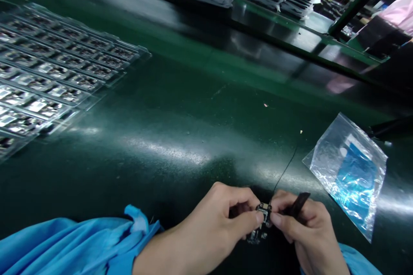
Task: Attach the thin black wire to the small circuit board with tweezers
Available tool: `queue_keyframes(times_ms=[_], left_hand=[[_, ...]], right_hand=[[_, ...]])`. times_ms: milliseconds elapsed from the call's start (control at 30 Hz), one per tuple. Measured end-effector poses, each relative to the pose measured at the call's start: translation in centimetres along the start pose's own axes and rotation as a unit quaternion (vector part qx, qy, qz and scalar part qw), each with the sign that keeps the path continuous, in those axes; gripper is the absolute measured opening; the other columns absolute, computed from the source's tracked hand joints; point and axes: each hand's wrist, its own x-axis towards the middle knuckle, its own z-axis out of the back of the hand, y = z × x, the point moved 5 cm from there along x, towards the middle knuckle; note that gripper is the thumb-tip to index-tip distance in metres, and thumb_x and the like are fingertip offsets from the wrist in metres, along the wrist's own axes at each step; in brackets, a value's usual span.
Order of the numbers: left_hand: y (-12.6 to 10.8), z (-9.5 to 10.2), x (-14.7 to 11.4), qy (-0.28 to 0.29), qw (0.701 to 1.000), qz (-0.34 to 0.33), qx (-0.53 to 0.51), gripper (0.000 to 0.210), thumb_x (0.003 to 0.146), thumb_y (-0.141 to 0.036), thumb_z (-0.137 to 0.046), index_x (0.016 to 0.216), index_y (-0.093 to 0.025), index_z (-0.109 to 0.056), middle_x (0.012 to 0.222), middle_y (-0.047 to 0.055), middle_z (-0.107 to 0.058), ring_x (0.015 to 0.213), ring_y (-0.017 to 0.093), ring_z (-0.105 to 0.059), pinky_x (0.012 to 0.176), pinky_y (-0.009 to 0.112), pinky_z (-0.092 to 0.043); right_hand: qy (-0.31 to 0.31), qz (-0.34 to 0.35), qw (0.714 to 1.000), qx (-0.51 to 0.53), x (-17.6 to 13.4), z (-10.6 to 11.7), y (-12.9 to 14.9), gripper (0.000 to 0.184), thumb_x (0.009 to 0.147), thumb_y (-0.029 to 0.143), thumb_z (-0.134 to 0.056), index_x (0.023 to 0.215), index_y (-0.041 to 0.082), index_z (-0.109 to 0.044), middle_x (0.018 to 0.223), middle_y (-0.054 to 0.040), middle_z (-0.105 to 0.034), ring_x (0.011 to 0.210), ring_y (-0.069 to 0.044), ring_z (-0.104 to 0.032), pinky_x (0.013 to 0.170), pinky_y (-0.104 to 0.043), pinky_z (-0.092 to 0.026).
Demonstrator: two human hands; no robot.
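Your small circuit board [265, 212] sits between your two hands, low and right of centre over the dark green bench [180, 107], its long axis running away from you — the far end leaning a little to the right, the near end down and left. It looks dark, with silvery parts and a pale patch at the far end (finer detail is too small to read). Your left hand [222, 221] pinches its left edge between thumb and forefinger. Your right hand [306, 225] is closed around a dark tool [300, 204], thumb and forefinger tips at the board's right edge — whether they grip board or thin dark wire [285, 169], I cannot tell. That wire slants up and right from there.
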Motion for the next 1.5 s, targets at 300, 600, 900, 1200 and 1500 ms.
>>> queue_keyframes(times_ms=[300,600,900,1200,1500], left_hand=[[-0.1,-0.1,0.0,-0.062,0.99,-0.06,0.113,0.027,0.086,-0.024,-0.043,0.061,-0.015,-0.049,0.057,-0.005,-0.044,0.053,0.007,-0.039,0.05,0.02,-0.029],[-1.2,-0.4,-0.6,-0.063,0.976,-0.052,0.201,0.027,0.088,-0.022,-0.038,0.075,-0.016,-0.061,0.074,0.001,-0.06,0.066,0.011,-0.057,0.06,0.019,-0.041],[-0.9,-0.7,-0.8,-0.068,0.979,-0.053,0.186,0.024,0.086,-0.023,-0.04,0.071,-0.017,-0.058,0.076,0.001,-0.06,0.07,0.013,-0.058,0.06,0.02,-0.041],[0.2,0.0,0.2,-0.036,0.999,0.01,-0.035,0.022,0.079,-0.025,-0.048,0.064,-0.013,-0.056,0.057,-0.003,-0.05,0.055,0.009,-0.046,0.054,0.021,-0.035],[0.4,-0.1,0.3,-0.016,0.989,0.052,-0.134,0.021,0.073,-0.03,-0.054,0.066,-0.01,-0.058,0.057,-0.001,-0.053,0.054,0.01,-0.049,0.055,0.024,-0.038]], right_hand=[[0.005,0.063,0.995,-0.076,-0.3,-0.2,0.2,0.016,0.076,0.015,-0.058,0.062,0.017,-0.065,0.056,-0.0005,-0.053,0.05,-0.013,-0.042,0.047,-0.026,-0.029],[-0.023,0.156,0.976,-0.147,-0.7,-0.5,0.8,0.015,0.073,0.006,-0.054,0.067,0.019,-0.059,0.057,0.0014,-0.05,0.047,-0.012,-0.043,0.044,-0.025,-0.029],[-0.023,0.159,0.975,-0.151,-0.7,-0.7,0.6,0.017,0.072,0.004,-0.052,0.066,0.02,-0.056,0.061,0.0002,-0.056,0.055,-0.014,-0.049,0.048,-0.024,-0.035],[-0.011,-0.018,0.999,0.024,0.0,-0.5,0.2,0.012,0.07,0.014,-0.061,0.061,0.018,-0.069,0.051,0.003,-0.049,0.044,-0.008,-0.031,0.042,-0.023,-0.02],[-0.016,-0.108,0.99,0.092,0.0,-0.6,-0.2,0.008,0.066,0.016,-0.066,0.059,0.017,-0.071,0.052,0.0013,-0.053,0.04,-0.004,-0.03,0.038,-0.02,-0.014]])
